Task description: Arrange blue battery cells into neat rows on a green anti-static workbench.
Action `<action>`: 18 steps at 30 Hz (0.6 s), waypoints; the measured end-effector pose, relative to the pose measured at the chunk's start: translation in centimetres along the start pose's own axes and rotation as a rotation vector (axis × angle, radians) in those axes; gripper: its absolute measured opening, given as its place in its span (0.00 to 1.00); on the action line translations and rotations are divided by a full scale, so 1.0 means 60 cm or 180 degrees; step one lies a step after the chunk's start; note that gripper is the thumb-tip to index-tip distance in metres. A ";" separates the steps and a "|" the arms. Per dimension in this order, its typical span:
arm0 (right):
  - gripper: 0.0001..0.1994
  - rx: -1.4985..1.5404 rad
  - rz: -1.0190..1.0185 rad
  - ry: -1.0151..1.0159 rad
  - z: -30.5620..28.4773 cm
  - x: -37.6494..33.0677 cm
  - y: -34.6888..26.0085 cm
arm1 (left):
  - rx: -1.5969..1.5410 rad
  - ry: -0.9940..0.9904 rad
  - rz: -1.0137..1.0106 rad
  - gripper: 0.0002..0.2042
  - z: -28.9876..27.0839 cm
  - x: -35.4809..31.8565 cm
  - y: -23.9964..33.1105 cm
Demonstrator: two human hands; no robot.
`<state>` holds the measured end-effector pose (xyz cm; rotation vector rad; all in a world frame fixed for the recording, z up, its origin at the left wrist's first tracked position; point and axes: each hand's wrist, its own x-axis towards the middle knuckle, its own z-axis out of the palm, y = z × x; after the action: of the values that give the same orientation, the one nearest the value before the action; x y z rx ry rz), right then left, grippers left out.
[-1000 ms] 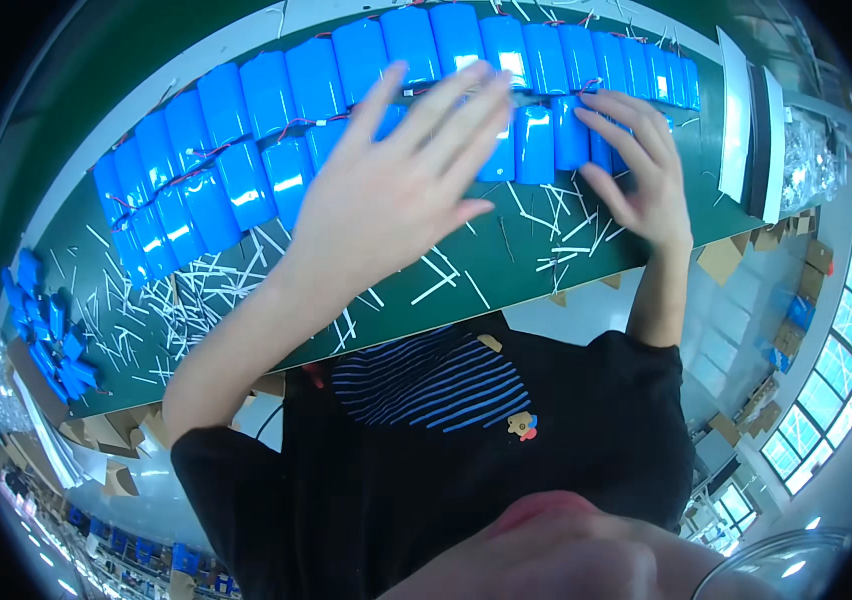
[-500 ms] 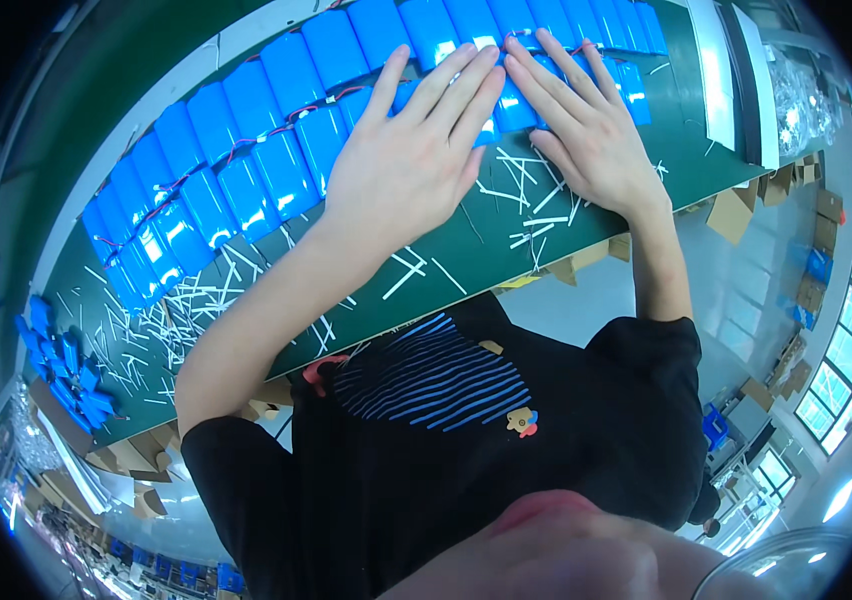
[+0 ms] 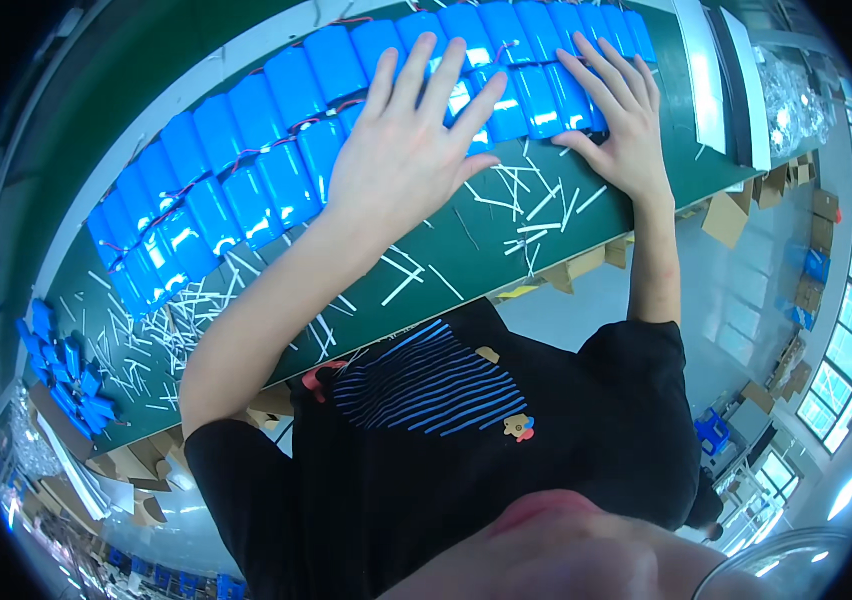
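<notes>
Two long rows of blue shrink-wrapped battery packs [image 3: 281, 185] lie side by side on a green table [image 3: 426, 255]. Thin red and black wires with small white connectors run along the seam between the rows. My left hand [image 3: 401, 140] rests palm down over the middle of the rows, fingers spread, and hides the packs beneath it. My right hand [image 3: 621, 130] lies at the right part of the rows, its fingers spread across the packs and its thumb at their near edge. Neither hand grips anything.
White strips [image 3: 186, 325] are scattered along the near side of the table. Smaller blue pieces [image 3: 66, 370] are heaped at the left end. White and black boards [image 3: 721, 85] and clear plastic bags [image 3: 794, 100] are at the right. Cardboard boxes [image 3: 731, 215] stand beyond the table edge.
My hands have moved apart, the right one shifting right and the left slightly left. My fingers have spread wider, uncovering packs between the hands.
</notes>
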<state>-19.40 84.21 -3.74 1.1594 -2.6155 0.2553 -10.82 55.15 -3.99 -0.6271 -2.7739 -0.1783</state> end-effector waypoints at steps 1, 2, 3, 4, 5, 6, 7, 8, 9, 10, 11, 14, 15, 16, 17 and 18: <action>0.48 0.0043 -0.0022 0.0012 -0.001 0.002 0.004 | 0.0003 -0.0021 0.0000 0.39 -0.008 -0.005 -0.007; 0.49 0.0089 -0.0046 0.0011 -0.001 0.002 0.006 | -0.0003 -0.0050 -0.0007 0.41 -0.015 -0.012 -0.011; 0.50 0.0134 -0.0069 -0.0003 -0.002 0.003 0.009 | -0.0021 -0.0079 -0.0018 0.43 -0.021 -0.019 -0.015; 0.50 0.0160 -0.0074 -0.0023 0.000 0.007 0.012 | -0.0043 -0.0103 -0.0023 0.44 -0.023 -0.022 -0.018; 0.50 0.0186 -0.0078 -0.0044 0.000 0.008 0.016 | -0.0065 -0.0127 -0.0028 0.45 -0.023 -0.025 -0.020; 0.51 0.0245 -0.0162 0.0028 0.002 0.014 0.025 | -0.0065 -0.0044 -0.0172 0.46 -0.021 -0.027 -0.025; 0.51 0.0295 -0.0233 0.0089 0.004 0.018 0.033 | -0.0082 0.0038 -0.0308 0.47 -0.017 -0.029 -0.027; 0.52 0.0336 -0.0307 0.0152 0.004 0.021 0.043 | -0.0099 0.0128 -0.0444 0.48 -0.013 -0.029 -0.030; 0.52 0.0328 -0.0343 0.0197 0.004 0.024 0.055 | -0.0098 0.0244 -0.0575 0.49 -0.007 -0.029 -0.033; 0.52 0.0319 -0.0379 0.0243 0.005 0.025 0.065 | -0.0117 0.0274 -0.0549 0.49 -0.004 -0.031 -0.034; 0.47 0.0195 -0.0431 0.0229 0.006 0.025 0.074 | -0.0082 0.0248 -0.0526 0.49 -0.001 -0.032 -0.034; 0.35 -0.0092 -0.0581 0.0231 0.019 0.023 0.094 | 0.0094 0.0132 -0.0515 0.50 -0.004 -0.039 -0.030; 0.33 -0.0155 -0.0605 0.0248 0.023 0.023 0.101 | 0.0095 0.0179 -0.0455 0.50 -0.009 -0.041 -0.028; 0.36 -0.0157 -0.0636 0.0167 0.026 0.023 0.107 | 0.0151 0.0120 -0.0447 0.50 -0.014 -0.041 -0.027; 0.39 -0.0164 -0.0664 0.0084 0.027 0.022 0.113 | 0.0203 0.0063 -0.0435 0.49 -0.020 -0.040 -0.024; 0.43 -0.0182 -0.0699 0.0006 0.026 0.021 0.120 | 0.0258 0.0021 -0.0426 0.49 -0.026 -0.037 -0.024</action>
<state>-25.84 87.71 -5.17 1.4103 -2.4494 0.1358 -9.10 52.70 -3.27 -0.4203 -2.8014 -0.0950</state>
